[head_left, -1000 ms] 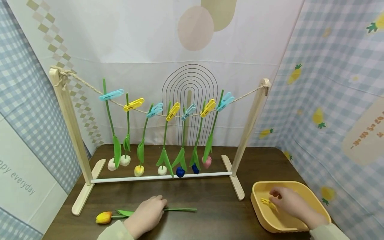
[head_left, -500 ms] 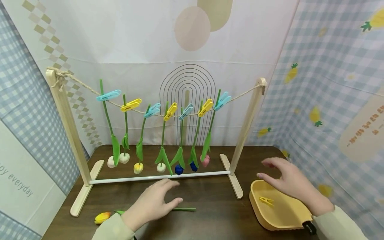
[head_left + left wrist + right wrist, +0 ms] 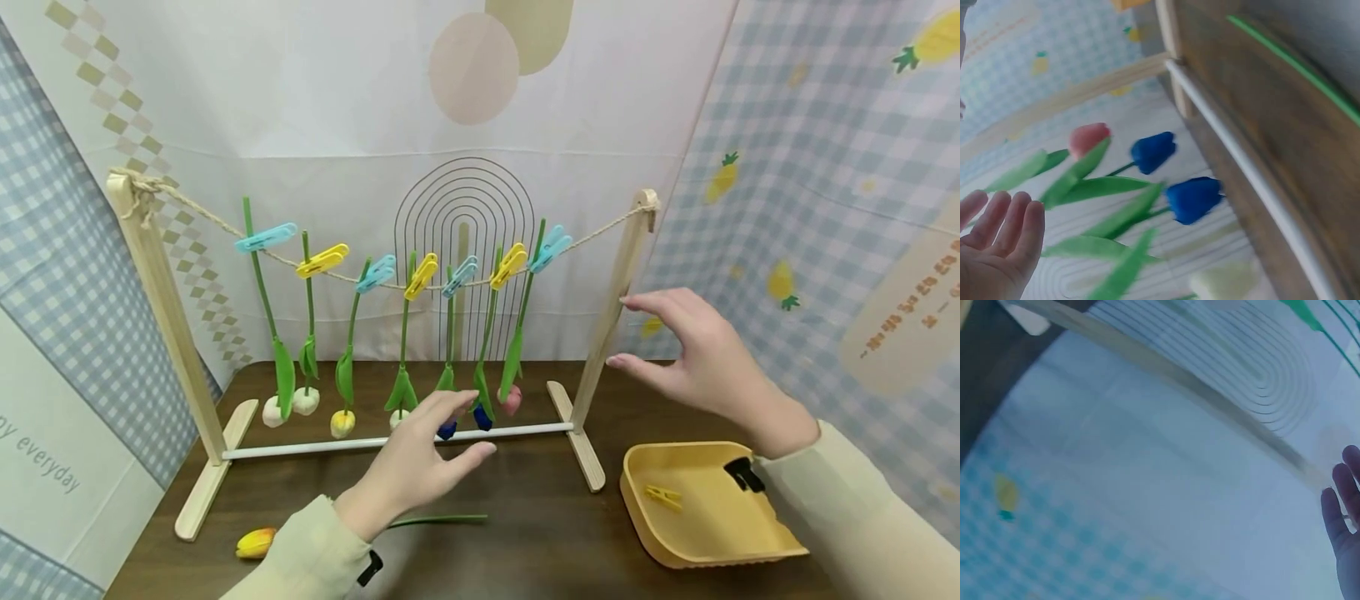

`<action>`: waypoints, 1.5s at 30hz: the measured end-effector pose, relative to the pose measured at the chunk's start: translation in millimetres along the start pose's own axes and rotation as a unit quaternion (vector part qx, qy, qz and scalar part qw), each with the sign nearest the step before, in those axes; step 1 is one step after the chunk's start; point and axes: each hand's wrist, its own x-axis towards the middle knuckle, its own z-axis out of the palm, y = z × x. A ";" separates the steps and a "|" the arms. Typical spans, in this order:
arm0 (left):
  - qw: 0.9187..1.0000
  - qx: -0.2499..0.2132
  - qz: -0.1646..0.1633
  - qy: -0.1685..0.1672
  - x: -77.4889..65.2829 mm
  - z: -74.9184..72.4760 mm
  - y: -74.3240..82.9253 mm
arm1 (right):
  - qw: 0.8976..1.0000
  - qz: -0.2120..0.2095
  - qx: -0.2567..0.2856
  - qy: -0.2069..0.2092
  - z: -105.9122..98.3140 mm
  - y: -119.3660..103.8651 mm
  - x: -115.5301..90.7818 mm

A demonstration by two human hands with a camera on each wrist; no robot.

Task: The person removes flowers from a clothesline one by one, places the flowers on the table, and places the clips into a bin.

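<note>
My left hand (image 3: 420, 454) is held over the table, fingers spread and holding nothing, in front of the hanging blue tulips (image 3: 1194, 199). Partly hidden under its forearm, an orange-yellow tulip (image 3: 256, 543) lies on the table with its stem (image 3: 450, 519) pointing right. My right hand (image 3: 697, 358) is raised beside the right wooden post (image 3: 611, 321), thumb and fingers apart, nothing in it. Several tulips hang head down from a rope (image 3: 202, 212), pinned by blue and yellow clothespins (image 3: 510, 265). The rightmost is a pink tulip (image 3: 510, 400) under a blue clothespin (image 3: 551, 248).
A yellow bin (image 3: 637, 533) stands at the right with a yellow clothespin (image 3: 664, 497) in it, the right sleeve overlapping its far side. The wooden frame has a left post (image 3: 168, 325), feet and a white crossbar (image 3: 315, 447). Patterned cloth (image 3: 337, 100) hangs behind.
My right hand has come up out of the bin, leaving the yellow clothespin there. My left hand has lifted off the lying tulip and moved up and right.
</note>
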 end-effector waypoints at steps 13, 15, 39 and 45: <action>0.997 -0.045 0.024 0.049 48.2 7.0 28.5 | 0.993 -0.096 -0.058 0.033 -4.5 -6.6 65.2; 0.997 -0.049 0.023 0.053 54.2 8.6 32.1 | 0.992 -0.104 -0.064 0.037 -5.1 -6.8 71.5; 0.995 -0.067 -0.041 0.066 116.4 25.6 51.1 | 0.982 -0.099 -0.160 -0.032 10.8 -6.1 115.7; 0.990 -0.091 -0.023 0.101 121.7 29.8 49.3 | 0.981 -0.094 -0.163 -0.041 13.2 -6.9 116.5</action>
